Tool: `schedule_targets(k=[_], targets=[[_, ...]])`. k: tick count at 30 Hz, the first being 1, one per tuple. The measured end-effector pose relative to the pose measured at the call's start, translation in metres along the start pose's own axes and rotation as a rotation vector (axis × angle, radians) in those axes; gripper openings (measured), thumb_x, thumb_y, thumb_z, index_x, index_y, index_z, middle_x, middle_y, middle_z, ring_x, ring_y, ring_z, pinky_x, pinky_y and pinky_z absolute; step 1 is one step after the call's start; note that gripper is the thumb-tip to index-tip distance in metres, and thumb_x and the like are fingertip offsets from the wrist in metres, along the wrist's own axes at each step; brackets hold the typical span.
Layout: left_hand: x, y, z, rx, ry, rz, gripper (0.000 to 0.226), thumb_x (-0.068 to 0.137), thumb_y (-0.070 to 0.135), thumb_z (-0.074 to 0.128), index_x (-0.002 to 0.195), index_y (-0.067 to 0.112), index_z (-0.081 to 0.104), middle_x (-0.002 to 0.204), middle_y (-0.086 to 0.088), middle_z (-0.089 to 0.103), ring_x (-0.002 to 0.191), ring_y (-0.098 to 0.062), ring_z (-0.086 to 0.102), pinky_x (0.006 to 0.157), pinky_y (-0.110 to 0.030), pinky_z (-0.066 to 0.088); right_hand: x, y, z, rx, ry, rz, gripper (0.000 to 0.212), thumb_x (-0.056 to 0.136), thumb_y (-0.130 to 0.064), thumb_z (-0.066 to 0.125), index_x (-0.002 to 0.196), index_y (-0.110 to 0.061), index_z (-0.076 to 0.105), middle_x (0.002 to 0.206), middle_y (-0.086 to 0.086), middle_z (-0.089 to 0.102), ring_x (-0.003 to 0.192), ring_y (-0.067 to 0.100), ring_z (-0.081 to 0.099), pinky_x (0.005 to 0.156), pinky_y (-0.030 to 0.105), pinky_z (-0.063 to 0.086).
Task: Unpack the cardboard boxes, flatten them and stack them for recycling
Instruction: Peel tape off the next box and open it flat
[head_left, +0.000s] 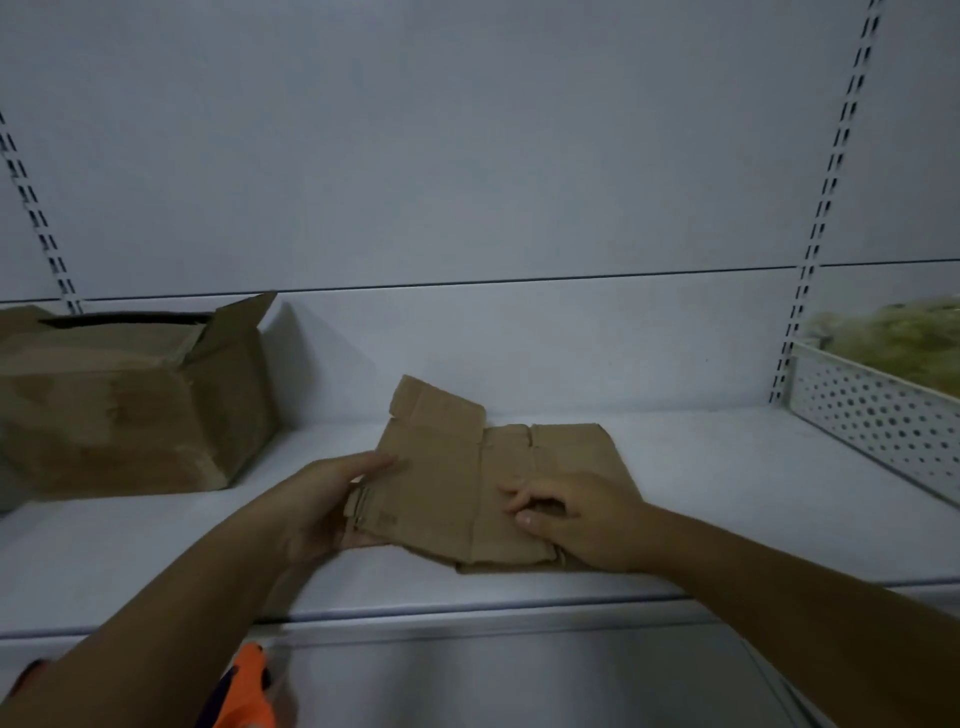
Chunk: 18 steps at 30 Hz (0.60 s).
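Note:
A small flattened cardboard box (441, 478) lies on the white shelf (727, 493), one flap tilted up at its far left corner. It rests on another flat brown piece (597, 452) that shows at its right and front. My left hand (322, 509) grips the flattened box's left edge, thumb on top. My right hand (576, 519) presses down on its right front part with fingers bent. A larger open cardboard box (130, 405) stands at the left of the shelf, its flaps raised.
A white perforated metal basket (872, 410) with pale green stuff in it sits at the right. Slotted uprights run up the white back panel (467, 156). Something orange (249, 691) shows below the shelf's front edge.

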<state>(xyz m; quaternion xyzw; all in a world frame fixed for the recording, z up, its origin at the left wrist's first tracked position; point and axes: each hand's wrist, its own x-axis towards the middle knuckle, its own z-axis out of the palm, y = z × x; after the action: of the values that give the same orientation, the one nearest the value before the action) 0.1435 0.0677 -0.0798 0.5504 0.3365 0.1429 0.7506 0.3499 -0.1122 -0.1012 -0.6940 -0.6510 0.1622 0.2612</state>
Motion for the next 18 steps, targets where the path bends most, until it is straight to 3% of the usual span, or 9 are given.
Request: schedule_targets(k=[3,6,7,9,11,14,16,18], targets=[[0.008,0.011,0.008,0.124,-0.049,-0.002,0.053,0.070,0.025,0.070,0.117,0.005,0.058,0.102,-0.017,0.071,0.084,-0.032,0.071,0.060,-0.039,0.057,-0.001,0.004,-0.003,0.014,0.112,-0.019,0.022,0.091,-0.020,0.057,0.111,-0.021,0.066,0.129,-0.010,0.055,0.118,0.001,0.049,0.094,0.003,0.029],[0.021,0.010,0.014,-0.033,-0.128,0.068,0.046,0.075,0.013,0.066,0.119,0.014,0.056,0.108,-0.018,0.069,0.094,-0.035,0.068,0.065,-0.045,0.057,0.001,0.008,-0.006,-0.114,0.375,-0.002,0.045,0.085,-0.003,0.059,0.129,-0.009,0.051,0.131,0.000,0.044,0.121,0.011,0.036,0.091,-0.008,0.005],[0.026,0.006,0.015,-0.094,-0.143,0.094,0.046,0.074,0.011,0.066,0.119,0.015,0.056,0.110,-0.018,0.069,0.095,-0.036,0.067,0.067,-0.045,0.057,0.003,0.013,-0.008,-0.144,0.440,0.041,0.052,0.084,-0.001,0.056,0.135,-0.007,0.043,0.139,0.009,0.039,0.127,0.019,0.030,0.096,-0.005,-0.002],[0.033,-0.001,0.015,-0.133,-0.162,0.145,0.046,0.073,0.010,0.067,0.118,0.018,0.058,0.110,-0.016,0.069,0.096,-0.035,0.067,0.068,-0.044,0.057,0.005,0.024,-0.014,-0.135,0.524,0.278,0.064,0.088,-0.011,0.052,0.145,-0.009,0.022,0.154,0.016,0.013,0.142,0.026,0.008,0.113,0.021,-0.008],[0.038,-0.004,0.015,-0.129,-0.176,0.183,0.045,0.071,0.012,0.069,0.115,0.021,0.060,0.108,-0.014,0.070,0.096,-0.034,0.068,0.068,-0.043,0.057,0.006,0.034,-0.018,0.026,0.583,0.520,0.076,0.090,-0.030,0.054,0.148,-0.014,0.007,0.157,0.011,0.007,0.144,0.026,0.006,0.116,0.039,0.005],[0.044,-0.005,0.012,-0.131,-0.197,0.214,0.045,0.069,0.014,0.069,0.113,0.022,0.061,0.107,-0.014,0.070,0.094,-0.034,0.068,0.067,-0.043,0.057,0.006,0.040,-0.021,0.282,0.648,0.602,0.091,0.084,-0.039,0.063,0.148,-0.011,0.006,0.150,0.011,0.030,0.134,0.027,0.034,0.107,0.034,0.027],[0.045,-0.005,0.011,-0.131,-0.207,0.221,0.045,0.070,0.015,0.068,0.114,0.022,0.061,0.107,-0.014,0.070,0.094,-0.035,0.068,0.066,-0.043,0.057,0.003,0.039,-0.023,0.355,0.680,0.569,0.078,0.081,-0.036,0.068,0.144,-0.011,0.027,0.141,0.007,0.044,0.120,0.023,0.048,0.097,0.029,0.038],[0.043,-0.005,0.011,-0.134,-0.198,0.219,0.046,0.071,0.016,0.067,0.116,0.024,0.060,0.108,-0.013,0.070,0.094,-0.035,0.068,0.067,-0.045,0.057,-0.003,0.036,-0.029,0.386,0.683,0.530,0.052,0.080,-0.030,0.070,0.126,-0.015,0.049,0.123,0.004,0.059,0.094,0.011,0.057,0.075,0.019,0.046]])
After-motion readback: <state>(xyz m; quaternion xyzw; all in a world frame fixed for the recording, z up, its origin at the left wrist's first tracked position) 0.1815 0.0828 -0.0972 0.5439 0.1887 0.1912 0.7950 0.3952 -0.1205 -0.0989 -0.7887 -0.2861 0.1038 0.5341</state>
